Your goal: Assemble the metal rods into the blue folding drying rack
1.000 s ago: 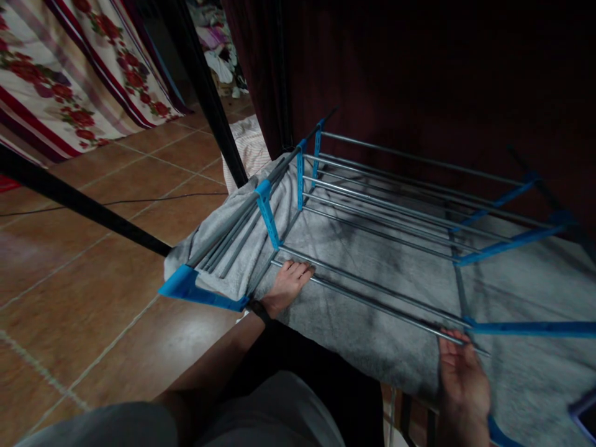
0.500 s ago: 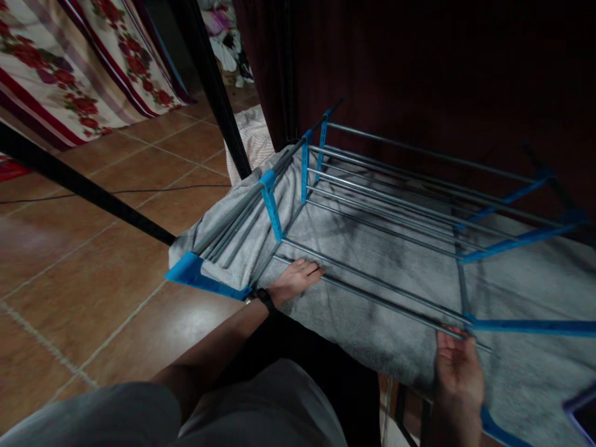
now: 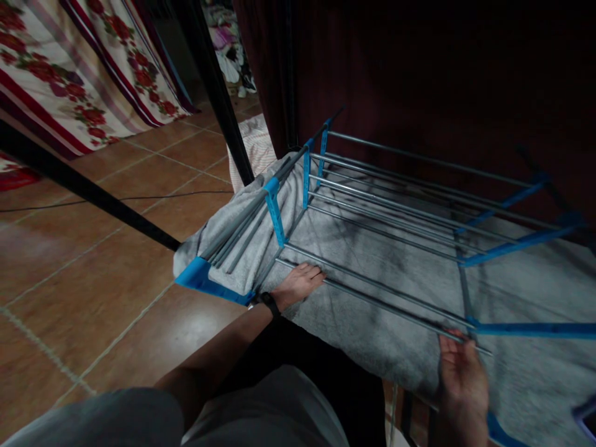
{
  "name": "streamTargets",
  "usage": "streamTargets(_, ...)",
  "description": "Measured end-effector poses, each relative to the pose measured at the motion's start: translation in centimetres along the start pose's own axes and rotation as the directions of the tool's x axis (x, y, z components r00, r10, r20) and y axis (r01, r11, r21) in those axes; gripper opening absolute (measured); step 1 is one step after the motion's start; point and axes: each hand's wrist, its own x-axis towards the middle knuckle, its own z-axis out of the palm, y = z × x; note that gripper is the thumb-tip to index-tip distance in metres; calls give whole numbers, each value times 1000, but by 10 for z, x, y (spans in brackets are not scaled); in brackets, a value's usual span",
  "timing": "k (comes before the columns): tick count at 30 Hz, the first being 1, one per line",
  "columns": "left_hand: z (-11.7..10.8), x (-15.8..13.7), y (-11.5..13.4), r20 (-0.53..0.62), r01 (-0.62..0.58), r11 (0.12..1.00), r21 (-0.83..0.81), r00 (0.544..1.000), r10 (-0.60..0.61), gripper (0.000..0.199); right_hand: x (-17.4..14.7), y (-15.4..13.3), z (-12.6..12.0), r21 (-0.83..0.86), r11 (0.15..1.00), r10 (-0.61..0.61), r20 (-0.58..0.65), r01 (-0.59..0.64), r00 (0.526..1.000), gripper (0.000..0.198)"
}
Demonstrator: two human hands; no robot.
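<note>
A thin grey metal rod (image 3: 372, 300) runs along the near side of a rack frame of grey tubes and blue plastic brackets (image 3: 275, 214). Toward the rod's left end, my left hand (image 3: 300, 284) is closed over it, wearing a black wristband. My right hand (image 3: 463, 366), palm up, grips the same rod near its right end, thumb on top and fingers underneath. The rod's right tip sticks out past that hand. Several other rods (image 3: 386, 198) span the frame behind. Both the rack and the rod rest on or just above a grey blanket (image 3: 386, 341).
Black posts (image 3: 218, 99) rise at the left, beside a tiled floor (image 3: 130, 298) with a thin cable (image 3: 153, 197). A floral curtain (image 3: 84, 74) hangs at the far left, a dark curtain (image 3: 395, 74) behind. A dark flat object (image 3: 587, 417) lies at the right edge.
The view has shifted slightly, so everything sits a little lower and to the right. Both hands keep their hold on the rod, with no clear movement against the rack.
</note>
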Motion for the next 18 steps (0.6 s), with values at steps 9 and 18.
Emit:
streamTargets(9, -2, 0, -1, 25, 18, 1000, -13, 1000, -18, 30, 1, 5, -6, -64, 998, -21, 38, 23, 999, 18)
streamTargets(18, 1, 0, -2, -21, 37, 996, -81, 999, -39, 32, 6, 11, -11, -159, 987, -11, 22, 14, 1000, 29)
